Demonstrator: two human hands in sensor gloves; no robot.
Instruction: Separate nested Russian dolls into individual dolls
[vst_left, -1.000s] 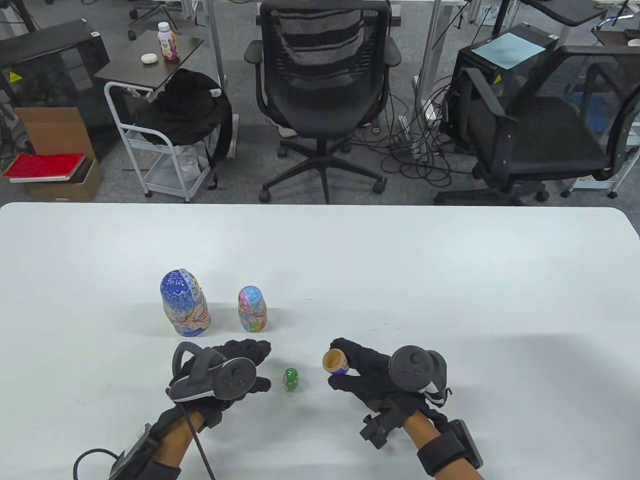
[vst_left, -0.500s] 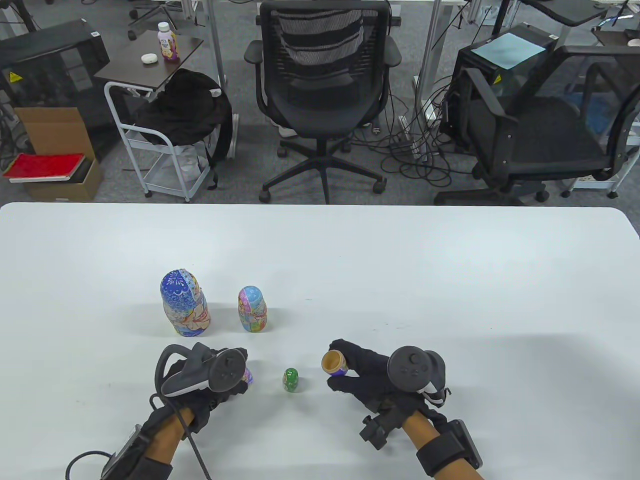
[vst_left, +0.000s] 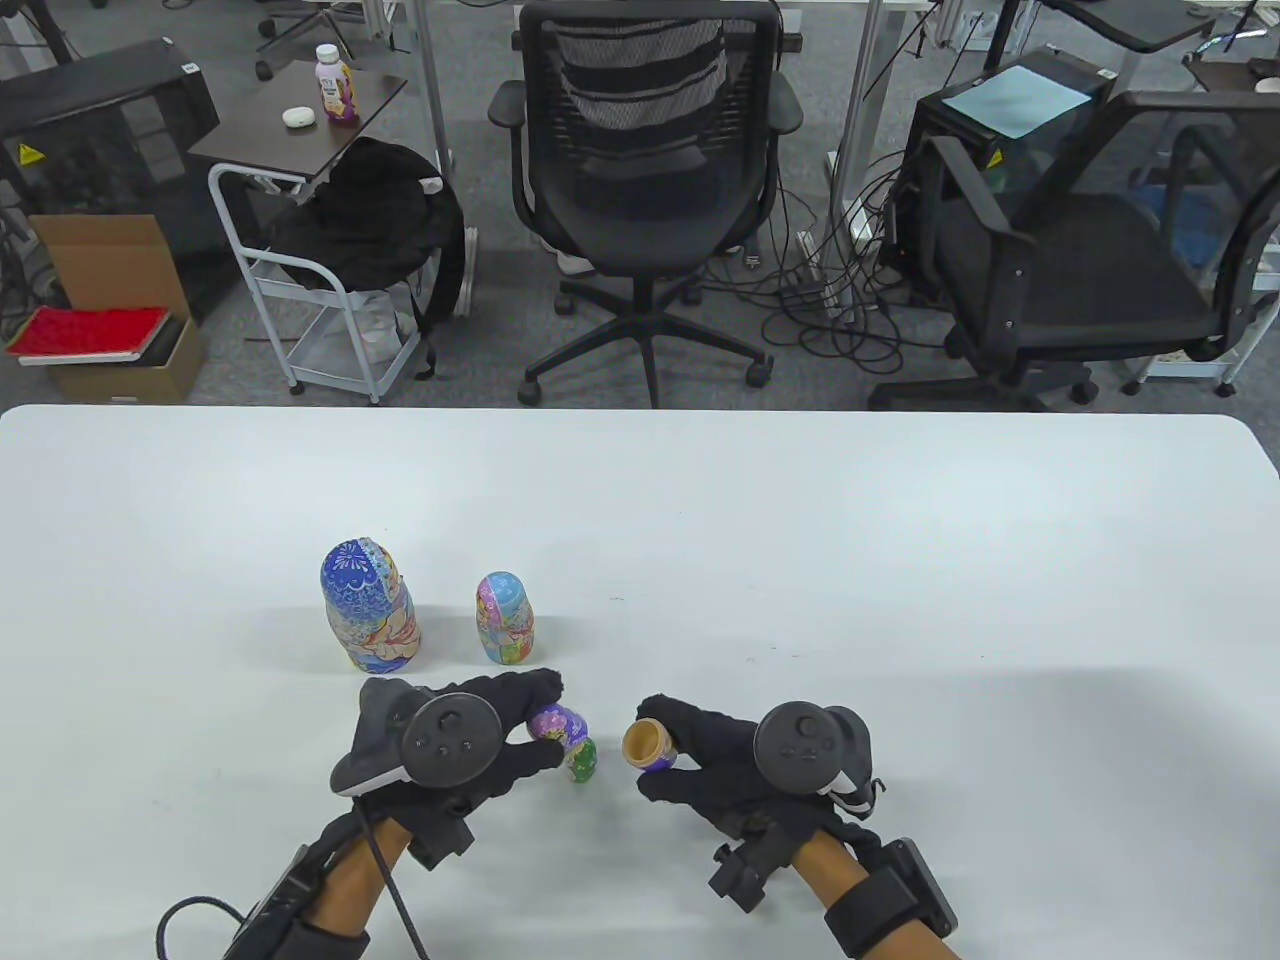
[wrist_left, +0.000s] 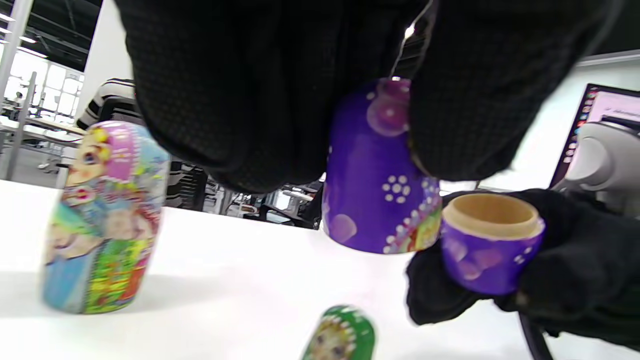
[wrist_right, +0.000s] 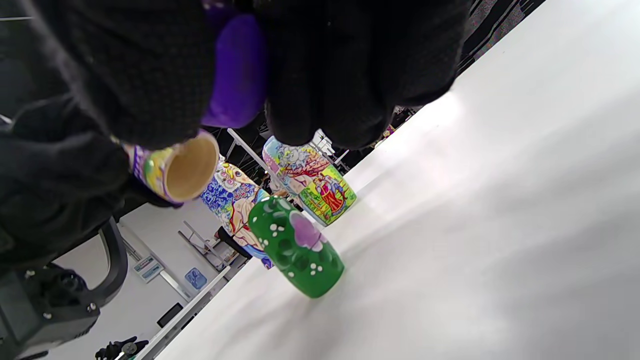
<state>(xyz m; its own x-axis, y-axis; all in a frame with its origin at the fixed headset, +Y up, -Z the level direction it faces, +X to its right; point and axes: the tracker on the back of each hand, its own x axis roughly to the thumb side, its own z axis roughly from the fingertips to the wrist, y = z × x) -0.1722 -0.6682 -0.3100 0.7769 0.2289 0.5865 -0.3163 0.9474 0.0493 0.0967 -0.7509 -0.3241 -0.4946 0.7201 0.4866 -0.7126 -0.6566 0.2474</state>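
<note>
Two halves of one purple doll, one in each of our hands

Our left hand (vst_left: 455, 750) pinches the purple painted wooden doll top (vst_left: 556, 724) between curled fingertips, above the tiny green doll (vst_left: 580, 759) standing on the white table (vst_left: 800, 560); our right hand (vst_left: 745, 765) curls round the purple hollow wooden doll base (vst_left: 648, 745), its opening facing left. We count three whole dolls: green, a large blue-headed doll (vst_left: 368, 605) and a medium pastel doll (vst_left: 505, 619) behind. Broad bare table lies beyond and right, edges well apart.

Glossy painted purple doll halves (wrist_left: 375, 200) with bare matt wood inside, matt black knit gloves (vst_left: 520, 700), smooth white tabletop (vst_left: 800, 560).
</note>
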